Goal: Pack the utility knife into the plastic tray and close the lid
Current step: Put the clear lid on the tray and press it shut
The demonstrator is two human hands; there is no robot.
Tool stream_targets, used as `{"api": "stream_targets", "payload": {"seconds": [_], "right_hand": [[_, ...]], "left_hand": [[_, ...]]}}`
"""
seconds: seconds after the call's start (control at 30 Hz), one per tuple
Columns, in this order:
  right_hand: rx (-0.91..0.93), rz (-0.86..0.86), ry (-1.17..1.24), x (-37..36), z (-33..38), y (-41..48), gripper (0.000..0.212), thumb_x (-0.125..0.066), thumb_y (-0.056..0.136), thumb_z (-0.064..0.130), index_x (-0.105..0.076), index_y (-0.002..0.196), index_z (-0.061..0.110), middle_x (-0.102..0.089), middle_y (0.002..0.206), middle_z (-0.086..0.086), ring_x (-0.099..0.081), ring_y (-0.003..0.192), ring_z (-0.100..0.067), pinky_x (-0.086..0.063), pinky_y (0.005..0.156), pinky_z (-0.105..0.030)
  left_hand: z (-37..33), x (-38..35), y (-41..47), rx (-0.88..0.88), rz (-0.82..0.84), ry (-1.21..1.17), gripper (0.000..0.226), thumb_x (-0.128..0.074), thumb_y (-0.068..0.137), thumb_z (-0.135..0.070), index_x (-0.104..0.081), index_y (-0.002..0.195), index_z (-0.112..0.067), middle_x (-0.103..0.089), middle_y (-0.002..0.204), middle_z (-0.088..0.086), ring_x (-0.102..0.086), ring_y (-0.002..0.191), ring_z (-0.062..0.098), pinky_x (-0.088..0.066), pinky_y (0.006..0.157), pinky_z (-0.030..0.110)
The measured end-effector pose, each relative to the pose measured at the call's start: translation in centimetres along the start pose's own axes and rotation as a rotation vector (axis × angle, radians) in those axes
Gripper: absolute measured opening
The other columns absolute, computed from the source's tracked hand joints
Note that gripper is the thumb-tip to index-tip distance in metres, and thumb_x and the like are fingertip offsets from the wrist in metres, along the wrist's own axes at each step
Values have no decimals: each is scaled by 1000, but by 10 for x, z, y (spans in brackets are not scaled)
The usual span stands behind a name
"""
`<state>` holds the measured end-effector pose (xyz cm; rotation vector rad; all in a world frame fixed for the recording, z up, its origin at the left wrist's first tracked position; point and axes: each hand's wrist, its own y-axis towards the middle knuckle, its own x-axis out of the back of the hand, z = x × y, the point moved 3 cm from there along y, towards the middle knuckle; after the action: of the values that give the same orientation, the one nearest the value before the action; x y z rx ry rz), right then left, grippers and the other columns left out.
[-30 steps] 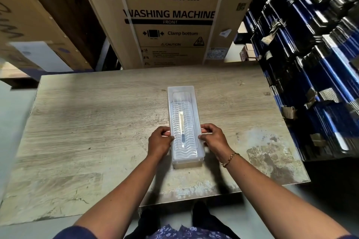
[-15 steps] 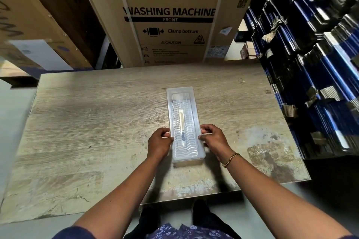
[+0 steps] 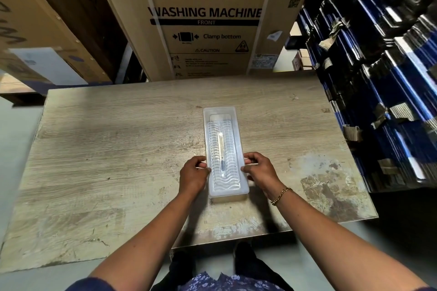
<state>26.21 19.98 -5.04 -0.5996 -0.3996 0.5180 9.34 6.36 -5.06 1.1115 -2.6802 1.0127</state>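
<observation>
A long clear plastic tray [image 3: 221,111] lies lengthwise on the wooden table [image 3: 106,149], with its ribbed transparent lid [image 3: 230,149] resting on top. Through the lid I see the slim utility knife [image 3: 221,151], pale with a dark slider, lying along the tray's middle. My left hand [image 3: 192,173] grips the tray's left edge near its near end. My right hand [image 3: 259,170], with a gold bracelet on the wrist, grips the right edge opposite it. Thumbs of both hands press on the lid's rim.
A large LG washing-machine carton [image 3: 205,19] stands behind the table's far edge, with more cartons [image 3: 35,30] at the left. Stacked blue and black flat packs [image 3: 378,66] rise along the right side, close to the table. The table's near edge is just before my legs.
The hands and tray have stayed almost still; only the camera view shifted slightly.
</observation>
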Motion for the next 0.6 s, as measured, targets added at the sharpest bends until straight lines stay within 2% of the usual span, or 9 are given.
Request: {"api": "stream_targets", "payload": {"seconds": [0.13, 0.2, 0.27, 0.33, 0.43, 0.5, 0.6], "right_hand": [[-4, 5, -2, 0, -1, 0, 38, -66, 83, -9, -67, 115, 11, -66, 106, -10, -67, 110, -37, -58, 94, -51], [20, -2, -27, 0, 1, -1, 40, -69, 85, -2, -64, 122, 14, -64, 108, -6, -65, 111, -35, -57, 96, -48], [118, -38, -167, 0, 5, -2, 48, -72, 88, 15, -57, 134, 18, -58, 123, -4, -63, 114, -28, -53, 97, -40], [251, -66, -389, -3, 10, -6, 58, -67, 93, 31, -46, 146, 21, -47, 142, -2, -58, 121, -22, -49, 100, -35], [453, -66, -723, -14, 13, -13, 64, -49, 99, 47, -29, 157, 25, -27, 163, 2, -33, 145, -22, -38, 114, -43], [514, -28, -869, -23, 11, -15, 66, -37, 102, 51, -17, 161, 28, -11, 170, 5, -13, 154, -17, -26, 118, -44], [571, -19, -969, -33, 6, -13, 66, -26, 104, 52, -6, 162, 28, 4, 171, 6, 3, 157, -14, -15, 124, -41]], "left_hand": [[1, -1, 1, -5, 1, 22, 33, -71, 85, -6, -68, 115, -18, -66, 97, 0, -68, 95, 29, -57, 91, 51], [-2, -2, -2, -61, -18, 83, 37, -70, 87, -10, -65, 122, -17, -64, 108, 2, -67, 101, 27, -55, 94, 45], [-7, -4, -10, -169, -32, 187, 46, -67, 92, -19, -57, 136, -16, -56, 128, 3, -62, 112, 23, -50, 97, 37], [-10, -8, -18, -312, -56, 342, 54, -59, 96, -32, -45, 147, -18, -45, 146, 2, -50, 128, 21, -45, 104, 38], [-8, -18, -25, -436, -44, 618, 63, -40, 102, -47, -24, 158, -24, -19, 167, -1, -19, 152, 21, -26, 120, 46], [-6, -26, -25, -477, -19, 724, 65, -28, 104, -49, -8, 161, -25, 1, 170, -3, -1, 156, 17, -13, 125, 44], [-2, -34, -21, -547, -28, 848, 64, -18, 105, -47, 1, 161, -22, 15, 168, -3, 13, 155, 15, -5, 126, 43]]}}
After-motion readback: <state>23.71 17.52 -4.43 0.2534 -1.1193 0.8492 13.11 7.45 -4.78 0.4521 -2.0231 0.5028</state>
